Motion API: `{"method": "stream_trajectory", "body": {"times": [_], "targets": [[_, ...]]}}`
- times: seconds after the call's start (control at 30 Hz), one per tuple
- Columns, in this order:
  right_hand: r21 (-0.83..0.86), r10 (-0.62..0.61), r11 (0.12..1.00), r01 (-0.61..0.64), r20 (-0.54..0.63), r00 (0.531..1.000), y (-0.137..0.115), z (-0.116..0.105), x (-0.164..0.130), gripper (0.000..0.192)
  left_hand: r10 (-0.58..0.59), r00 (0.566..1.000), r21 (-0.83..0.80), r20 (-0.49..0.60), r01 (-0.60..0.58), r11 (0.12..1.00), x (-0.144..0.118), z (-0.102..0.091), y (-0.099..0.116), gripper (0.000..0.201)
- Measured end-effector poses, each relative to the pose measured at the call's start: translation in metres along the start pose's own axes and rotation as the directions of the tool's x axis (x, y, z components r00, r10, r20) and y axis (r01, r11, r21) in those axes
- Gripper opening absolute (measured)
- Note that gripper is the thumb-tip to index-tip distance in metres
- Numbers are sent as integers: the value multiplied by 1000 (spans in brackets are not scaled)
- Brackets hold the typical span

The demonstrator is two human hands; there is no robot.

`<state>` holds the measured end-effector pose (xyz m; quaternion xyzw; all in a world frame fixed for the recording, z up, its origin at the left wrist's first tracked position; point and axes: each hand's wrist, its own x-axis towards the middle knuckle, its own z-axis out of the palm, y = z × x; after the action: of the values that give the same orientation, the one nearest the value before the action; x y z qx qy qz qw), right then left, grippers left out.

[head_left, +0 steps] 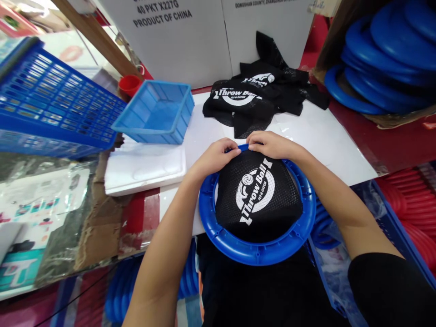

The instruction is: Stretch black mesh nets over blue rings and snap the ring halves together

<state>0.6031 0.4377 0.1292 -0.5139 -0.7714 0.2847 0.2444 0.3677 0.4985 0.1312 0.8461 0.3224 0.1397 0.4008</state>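
A blue plastic ring [258, 254] leans over the near edge of the white board, its ribbed hollow side facing up. Inside it lies a piece of black mesh fabric [286, 200] printed "Throw Ball" in white. At the ring's far rim, my left hand [223, 154] pinches the edge of the ring and mesh between thumb and fingers. My right hand [269, 143] grips the same rim just to the right, its fingers bent over the edge. The two hands almost meet. Beyond them is a heap of black mesh pieces [238, 97] with the same print.
A light blue tray [155, 131] and a blue basket [61, 100] stand at the left, with a red cup [130, 84] behind. White cartons [204, 41] rise at the back. Blue rings [384, 59] are stacked at the right, and red rings [413, 200] sit lower right.
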Motion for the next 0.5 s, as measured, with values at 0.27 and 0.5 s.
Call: {"method": "stream_trajectory", "body": {"times": [0.27,0.5], "targets": [[-9,-22,1000,22,-1,1000,2,1,1,16,85,987,11,-133,-84,996,-10,3,8,16],[-22,-3,1000,3,11,1000,0,2,3,15,189,975,59,-114,-184,981,-13,5,8,18]]}}
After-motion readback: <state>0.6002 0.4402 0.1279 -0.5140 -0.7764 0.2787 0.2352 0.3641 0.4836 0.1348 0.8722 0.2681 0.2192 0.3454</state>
